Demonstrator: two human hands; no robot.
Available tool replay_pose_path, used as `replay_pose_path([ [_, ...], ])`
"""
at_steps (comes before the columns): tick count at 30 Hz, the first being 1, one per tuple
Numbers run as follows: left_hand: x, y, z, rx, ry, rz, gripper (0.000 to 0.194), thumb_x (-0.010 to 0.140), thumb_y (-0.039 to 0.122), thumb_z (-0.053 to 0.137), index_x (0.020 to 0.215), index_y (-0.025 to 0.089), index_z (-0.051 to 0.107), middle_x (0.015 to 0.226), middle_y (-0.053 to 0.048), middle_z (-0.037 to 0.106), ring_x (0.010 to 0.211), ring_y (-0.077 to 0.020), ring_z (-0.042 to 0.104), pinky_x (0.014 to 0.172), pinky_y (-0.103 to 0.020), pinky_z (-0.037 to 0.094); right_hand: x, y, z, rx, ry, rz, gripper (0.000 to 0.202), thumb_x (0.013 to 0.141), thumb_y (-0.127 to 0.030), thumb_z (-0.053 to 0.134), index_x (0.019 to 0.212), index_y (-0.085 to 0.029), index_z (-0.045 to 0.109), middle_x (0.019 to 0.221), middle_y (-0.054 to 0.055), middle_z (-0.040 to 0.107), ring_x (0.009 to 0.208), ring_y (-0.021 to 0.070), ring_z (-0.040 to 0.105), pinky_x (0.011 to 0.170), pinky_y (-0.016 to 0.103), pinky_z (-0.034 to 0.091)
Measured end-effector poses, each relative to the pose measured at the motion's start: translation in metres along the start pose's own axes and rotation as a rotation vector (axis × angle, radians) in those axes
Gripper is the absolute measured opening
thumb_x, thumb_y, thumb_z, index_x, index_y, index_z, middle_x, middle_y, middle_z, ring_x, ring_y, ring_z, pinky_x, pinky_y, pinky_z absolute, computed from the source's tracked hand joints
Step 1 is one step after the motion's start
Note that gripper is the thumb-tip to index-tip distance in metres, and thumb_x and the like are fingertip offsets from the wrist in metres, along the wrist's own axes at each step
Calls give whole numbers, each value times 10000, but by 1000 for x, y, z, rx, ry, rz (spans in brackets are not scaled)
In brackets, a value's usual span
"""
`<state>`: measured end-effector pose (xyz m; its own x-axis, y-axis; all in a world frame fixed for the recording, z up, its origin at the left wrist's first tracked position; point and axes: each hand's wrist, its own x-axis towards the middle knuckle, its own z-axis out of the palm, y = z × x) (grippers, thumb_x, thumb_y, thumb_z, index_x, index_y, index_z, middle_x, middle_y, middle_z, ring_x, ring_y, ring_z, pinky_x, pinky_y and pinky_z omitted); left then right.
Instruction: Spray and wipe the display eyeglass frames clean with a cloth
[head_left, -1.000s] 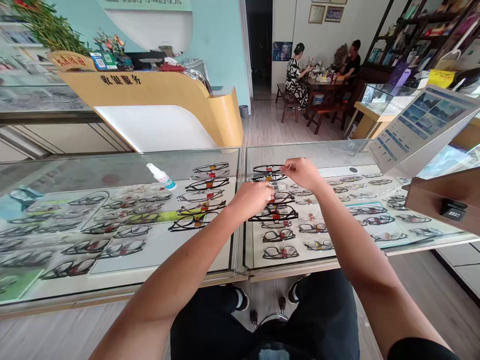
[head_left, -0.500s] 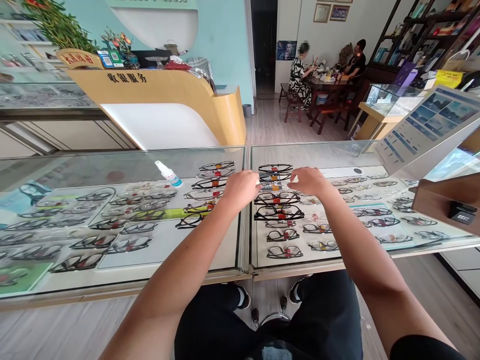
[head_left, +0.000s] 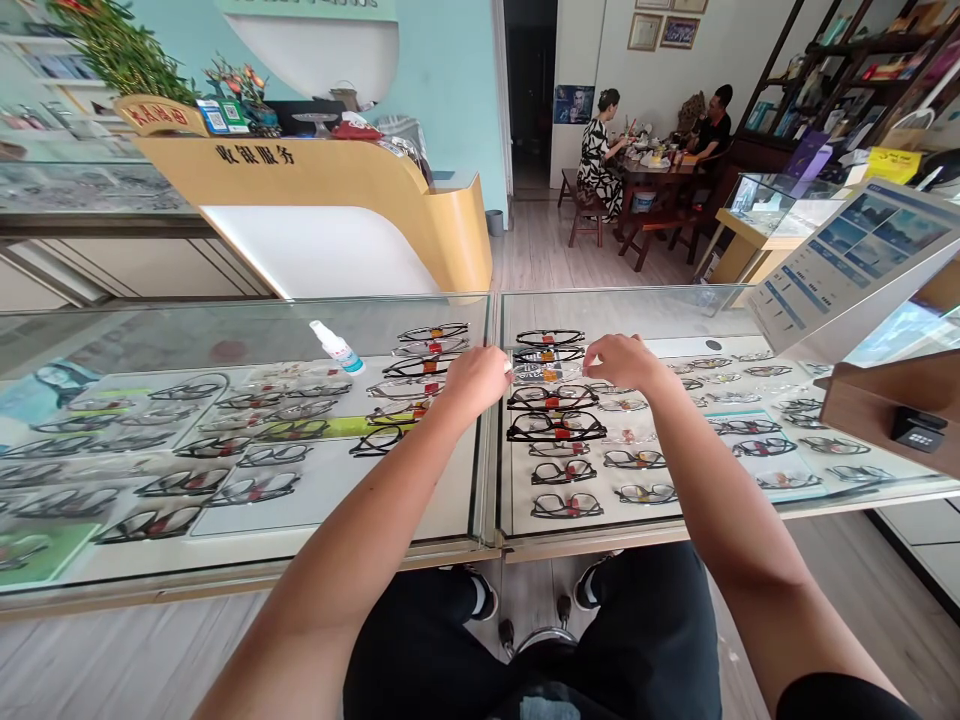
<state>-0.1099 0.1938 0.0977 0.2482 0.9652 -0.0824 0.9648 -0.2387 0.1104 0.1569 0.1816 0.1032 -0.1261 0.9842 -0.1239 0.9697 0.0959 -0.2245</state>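
My left hand (head_left: 478, 380) is closed above the glass display counter (head_left: 442, 540), near the seam between its two panes. A small pale bit shows at its fingertips, too small to name. My right hand (head_left: 621, 362) is curled, thumb and fingers together, a short way to the right. Between the hands I see a clear-looking eyeglass frame (head_left: 551, 374) with an orange tag; whether it is held or lies under the glass, I cannot tell. Black-framed eyeglasses (head_left: 556, 427) lie in a column just nearer to me.
A white spray bottle (head_left: 337, 348) lies on the glass to the left. A tilted display board (head_left: 862, 260) and a brown wooden stand (head_left: 892, 405) are at the right. Behind stands a curved cashier desk (head_left: 315, 180). Two people sit at a far table (head_left: 649, 165).
My left hand has shifted slightly left and down, and my right hand slightly right, so the gap between them is wider. The view has moved a little.
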Motion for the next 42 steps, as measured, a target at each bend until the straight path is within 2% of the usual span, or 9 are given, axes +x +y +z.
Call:
replay_pose_path([
  [5,5,-9,2,-138,48,-37,156,977,305,789,1064,242,903,1106,-150,888,1073,-369,819,808,-392,519,-8,7,-10,150,110,-73,176,995,-360,711,957,-246,840,824,18,698,843,227,648,948,401,428],
  [9,9,-19,-2,-281,108,-50,120,910,329,865,990,245,895,1037,-114,878,962,-324,792,790,-380,491,-12,13,-15,380,228,-170,188,965,-402,729,917,-237,807,747,-11,602,711,184,530,751,356,382],
  [14,14,-23,-5,-671,163,-5,281,853,482,878,965,223,876,903,-49,840,812,-241,709,713,-333,437,-9,5,-13,785,531,-328,267,1000,-506,745,1023,-240,731,845,15,687,797,200,585,776,370,464],
  [18,15,-10,2,-996,169,69,501,721,659,929,933,212,848,831,-39,828,703,-193,623,683,-317,437,-7,-14,-3,976,669,-390,330,1017,-478,771,1263,-290,656,1007,25,777,848,204,660,844,401,555],
  [21,12,3,9,-1204,163,71,652,619,758,977,937,209,827,851,-65,840,659,-173,592,658,-319,454,-8,-28,7,1016,747,-380,329,1038,-445,765,1294,-306,610,1049,24,797,809,192,678,841,400,590],
  [26,4,19,15,-1335,198,89,716,585,795,997,942,199,821,860,-66,831,650,-152,582,625,-303,455,-13,-42,14,963,771,-330,283,1038,-471,758,1213,-289,629,998,11,804,767,180,675,796,380,578],
  [31,-3,25,13,-1279,256,126,710,632,813,983,960,199,846,830,-53,814,685,-182,626,649,-315,475,-15,-44,13,1112,770,-318,315,1028,-506,759,1197,-283,614,949,10,820,775,196,733,830,398,601],
  [36,-18,19,-11,-1072,340,243,546,817,706,914,1056,217,862,1012,-73,859,860,-236,729,807,-350,556,-18,-36,4,1102,796,-369,328,1033,-532,742,1221,-284,639,984,24,832,798,199,713,862,414,613],
  [42,-37,11,-19,-958,613,379,306,961,506,817,1127,251,854,1243,-90,825,1200,-283,757,1083,-399,590,-23,-47,8,1067,621,-435,416,999,-635,802,1168,-273,689,885,7,792,757,198,661,786,398,568],
])
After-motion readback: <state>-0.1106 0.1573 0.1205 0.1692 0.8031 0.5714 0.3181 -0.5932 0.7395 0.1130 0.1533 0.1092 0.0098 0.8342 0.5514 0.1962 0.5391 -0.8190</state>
